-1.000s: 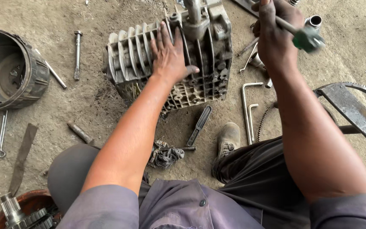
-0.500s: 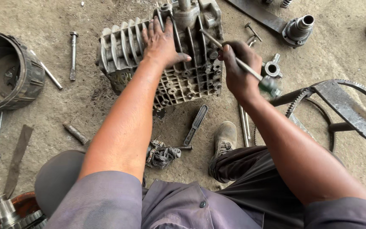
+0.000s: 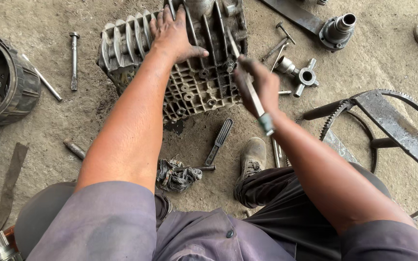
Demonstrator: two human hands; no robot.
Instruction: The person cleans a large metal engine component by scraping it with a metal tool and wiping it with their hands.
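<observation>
Screwdriver (image 3: 250, 87): gripped in right hand (image 3: 260, 84), tip up-left onto finned casing (image 3: 189, 82), green handle toward person.
Left hand (image 3: 172, 36): flat, open on casing.

We wear a grey-violet work shirt (image 3: 189, 241) with short sleeves and 1 dark button. Our trousers (image 3: 286, 203) are dark, and 1 worn brown shoe (image 3: 252, 157) shows.

- A rough repair workshop, with the work done on a dirty concrete floor (image 3: 97, 125).
- A finned metal engine casing (image 3: 180, 63) lies far centre.
- Loose bolts (image 3: 73, 60), a greasy rag (image 3: 175, 175) and a toothed ring gear (image 3: 393, 140) lie around it.
</observation>
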